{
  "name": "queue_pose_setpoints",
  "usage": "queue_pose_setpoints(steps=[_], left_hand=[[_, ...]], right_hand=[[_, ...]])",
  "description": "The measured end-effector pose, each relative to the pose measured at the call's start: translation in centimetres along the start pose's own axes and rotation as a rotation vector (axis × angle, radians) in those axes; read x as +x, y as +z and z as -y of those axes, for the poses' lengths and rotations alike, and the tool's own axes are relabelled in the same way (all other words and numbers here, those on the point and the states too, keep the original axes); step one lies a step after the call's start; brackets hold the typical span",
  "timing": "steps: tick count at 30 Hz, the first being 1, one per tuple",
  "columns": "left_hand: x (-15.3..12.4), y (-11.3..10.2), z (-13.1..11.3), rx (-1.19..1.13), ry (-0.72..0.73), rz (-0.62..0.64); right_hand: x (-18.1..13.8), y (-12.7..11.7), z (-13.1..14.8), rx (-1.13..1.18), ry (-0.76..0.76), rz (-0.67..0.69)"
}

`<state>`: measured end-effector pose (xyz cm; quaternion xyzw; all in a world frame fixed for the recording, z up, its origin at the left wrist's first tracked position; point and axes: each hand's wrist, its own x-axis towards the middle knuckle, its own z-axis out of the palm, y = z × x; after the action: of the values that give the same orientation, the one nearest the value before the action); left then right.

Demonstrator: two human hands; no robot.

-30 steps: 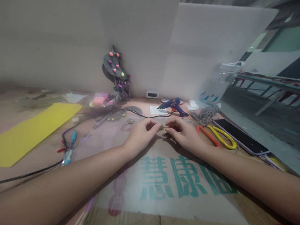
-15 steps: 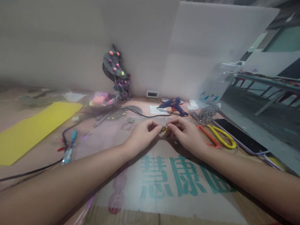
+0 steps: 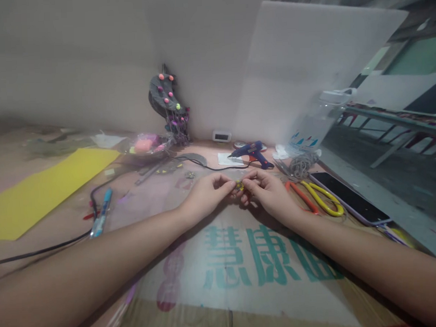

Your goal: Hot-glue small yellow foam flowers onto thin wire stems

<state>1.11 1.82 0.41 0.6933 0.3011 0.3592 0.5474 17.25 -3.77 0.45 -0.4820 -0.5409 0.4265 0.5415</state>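
Observation:
Between my fingertips is a small yellow and grey piece (image 3: 239, 185), too small to name. My left hand (image 3: 214, 192) pinches its left side, thumb toward me. From the right, my right hand (image 3: 264, 188) pinches the same piece, and its lower fingers curl beneath. Both hands are over the printed sheet (image 3: 234, 297) with green characters. Beyond them a blue glue gun (image 3: 251, 151) rests near a white card (image 3: 225, 159). A similar small grey and yellow piece (image 3: 190, 175) lies to the left of my hands.
Scissors with orange and yellow handles (image 3: 322, 199), a phone (image 3: 349, 197), grey yarn (image 3: 302, 165) and a clear bottle (image 3: 319, 115) are at right. At left are yellow paper (image 3: 53, 190), a blue pen (image 3: 102, 214) and a black cord (image 3: 41, 253). A pompom-covered crescent (image 3: 164, 96) stands behind.
The fingers of my right hand have shifted slightly around the small piece, and its lower fingers show more beneath. My left hand stays almost still.

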Motion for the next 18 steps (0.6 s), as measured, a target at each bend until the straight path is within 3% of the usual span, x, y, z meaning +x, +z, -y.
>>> queue_pose_setpoints(steps=[11, 18], left_hand=[[-0.2, 0.2, -0.1, -0.015, 0.036, 0.024], [-0.5, 0.4, -0.7, 0.039, 0.025, -0.033]], right_hand=[[0.1, 0.1, 0.1, 0.016, 0.009, -0.018], [0.0, 0.1, -0.2, -0.037, -0.031, -0.024]])
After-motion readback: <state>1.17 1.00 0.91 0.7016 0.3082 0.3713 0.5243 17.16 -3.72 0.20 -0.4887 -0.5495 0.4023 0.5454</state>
